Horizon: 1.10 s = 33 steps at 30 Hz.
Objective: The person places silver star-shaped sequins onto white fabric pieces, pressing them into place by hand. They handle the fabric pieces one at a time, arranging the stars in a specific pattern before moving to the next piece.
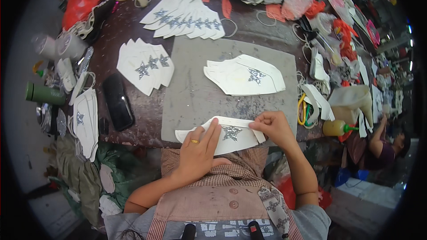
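Note:
A white shoe upper piece point(231, 140) with a silver glitter star lies at the near edge of the grey work mat point(187, 93). My left hand point(199, 144) rests on its left part, fingers stretched out flat and a ring on one finger; the thumb shows below the piece. At the right end, my right hand point(273, 126) pinches the piece's upper edge, where a narrow white strip runs along it. Farther up the mat sits a small stack of similar white upper pieces point(240, 78), the top one bearing a star.
Left of the mat are fanned white pieces point(144, 66), a black phone point(118, 102) and another stack point(85, 120). More star pieces point(187, 20) spread at the back. A yellow glue bottle point(334, 128) and plastic bags crowd the right. A green flask point(44, 93) stands far left; another person point(382, 144) sits far right.

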Tool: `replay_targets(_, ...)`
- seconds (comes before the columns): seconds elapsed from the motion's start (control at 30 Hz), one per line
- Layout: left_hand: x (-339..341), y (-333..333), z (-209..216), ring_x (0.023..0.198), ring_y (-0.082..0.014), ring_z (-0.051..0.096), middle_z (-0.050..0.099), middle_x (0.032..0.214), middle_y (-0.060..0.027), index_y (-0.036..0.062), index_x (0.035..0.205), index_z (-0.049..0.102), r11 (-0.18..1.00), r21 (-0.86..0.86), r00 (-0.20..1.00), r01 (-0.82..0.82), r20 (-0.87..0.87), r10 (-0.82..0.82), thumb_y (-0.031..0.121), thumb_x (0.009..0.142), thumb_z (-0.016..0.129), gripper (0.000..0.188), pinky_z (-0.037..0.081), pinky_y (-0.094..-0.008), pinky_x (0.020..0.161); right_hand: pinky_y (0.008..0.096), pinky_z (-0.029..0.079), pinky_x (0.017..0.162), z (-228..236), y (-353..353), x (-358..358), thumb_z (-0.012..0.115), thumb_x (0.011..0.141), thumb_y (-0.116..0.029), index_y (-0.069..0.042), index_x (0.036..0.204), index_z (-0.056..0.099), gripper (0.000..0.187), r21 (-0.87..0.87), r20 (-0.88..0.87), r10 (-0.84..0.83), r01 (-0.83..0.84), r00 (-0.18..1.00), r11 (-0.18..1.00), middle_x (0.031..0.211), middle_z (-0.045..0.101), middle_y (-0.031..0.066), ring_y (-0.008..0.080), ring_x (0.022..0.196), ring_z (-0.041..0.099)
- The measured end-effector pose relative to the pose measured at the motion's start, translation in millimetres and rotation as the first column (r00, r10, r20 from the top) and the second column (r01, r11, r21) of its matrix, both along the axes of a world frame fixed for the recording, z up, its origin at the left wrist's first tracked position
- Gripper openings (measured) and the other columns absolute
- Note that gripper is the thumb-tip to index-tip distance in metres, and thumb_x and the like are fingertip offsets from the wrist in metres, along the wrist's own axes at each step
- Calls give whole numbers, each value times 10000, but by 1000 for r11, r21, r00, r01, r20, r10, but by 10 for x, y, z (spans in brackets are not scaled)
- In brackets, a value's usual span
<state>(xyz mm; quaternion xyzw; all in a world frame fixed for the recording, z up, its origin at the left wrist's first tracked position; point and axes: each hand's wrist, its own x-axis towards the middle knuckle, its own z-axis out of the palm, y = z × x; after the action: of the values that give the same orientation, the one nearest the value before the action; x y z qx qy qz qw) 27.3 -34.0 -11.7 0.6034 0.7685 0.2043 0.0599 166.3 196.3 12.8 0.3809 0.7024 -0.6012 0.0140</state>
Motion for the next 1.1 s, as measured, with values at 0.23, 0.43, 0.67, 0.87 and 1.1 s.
replay_targets(0.23, 43, 91, 73, 1117, -327, 470, 487, 1459, -148, 74, 1487, 440, 993, -115, 996, -7, -87, -3, 684, 693, 665, 1027, 413, -431, 990, 219, 362, 415, -68, -93, 41, 750, 892, -176, 26, 769, 701, 241, 48, 21, -31, 30, 999, 998, 560, 616, 5, 42, 456, 508)
replay_targets(0.43, 66, 126, 62, 1137, -325, 463, 483, 1440, -157, 73, 1470, 464, 987, -160, 994, -18, -113, 0, 685, 690, 676, 1014, 375, -468, 1021, 225, 364, 405, -157, -118, 63, 746, 893, -182, 34, 767, 701, 254, 204, -18, 22, -17, 1000, 979, 565, 628, 17, 43, 454, 516)
replay_targets(0.67, 249, 379, 58, 1388, -361, 374, 428, 1493, -195, -21, 1370, 501, 977, -32, 977, 213, -13, -213, 682, 698, 679, 988, 285, -542, 1121, 264, 456, 472, -30, -102, 13, 725, 901, -186, 35, 802, 679, 247, 226, 53, 97, -107, 994, 968, 574, 631, 64, 107, 503, 601)
replay_targets(0.87, 318, 376, -202, 1446, -302, 328, 397, 1540, -142, 27, 1471, 415, 954, -49, 953, 297, -42, -299, 696, 732, 623, 1018, 238, -551, 1170, 211, 520, 542, -1, -217, 442, 684, 937, -92, 31, 957, 614, 144, -172, -132, -190, 166, 973, 971, 700, 651, 40, 91, 604, 643)
replay_targets(1.1, 378, 387, -204, 1447, -274, 314, 397, 1539, -97, 122, 1525, 385, 965, -86, 961, 249, -98, -257, 700, 729, 612, 1010, 236, -537, 1174, 223, 509, 582, -123, -278, 513, 723, 882, -42, 2, 898, 605, 128, -117, -117, -180, 166, 977, 979, 730, 649, 27, 77, 657, 636)
